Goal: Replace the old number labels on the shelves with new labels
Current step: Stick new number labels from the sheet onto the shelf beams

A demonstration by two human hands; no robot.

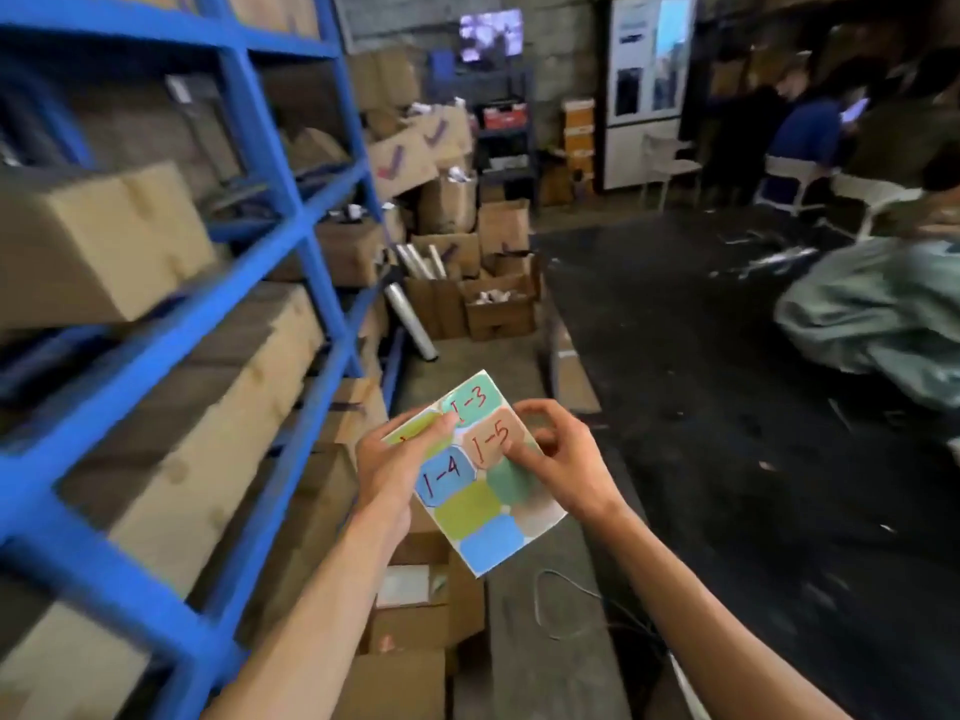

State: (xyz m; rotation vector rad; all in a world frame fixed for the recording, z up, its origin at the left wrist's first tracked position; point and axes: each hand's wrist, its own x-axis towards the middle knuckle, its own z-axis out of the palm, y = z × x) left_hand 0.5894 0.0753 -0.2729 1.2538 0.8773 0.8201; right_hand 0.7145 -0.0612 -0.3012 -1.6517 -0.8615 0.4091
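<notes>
I hold a white sheet of coloured sticker labels (pixel 480 504) in front of me, low in the middle of the view. Red handwriting on the labels reads 1-3, 1-4 and 1-5; the lower labels are blank. My left hand (pixel 397 459) grips the sheet's left edge, thumb resting near the 1-3 label. My right hand (pixel 558 459) pinches the sheet's right side at the orange 1-5 label (pixel 491 439). A blue metal shelf rack (pixel 291 215) full of cardboard boxes stands along my left. No number label on the rack's beams is visible.
Stacks of open cardboard boxes (pixel 493 298) and rolls of plastic film (pixel 413 324) crowd the aisle end ahead. Boxes (pixel 415 605) sit on the floor below my hands. A person in blue (pixel 810 132) sits at the far right. A grey-green bundle (pixel 883 314) lies right.
</notes>
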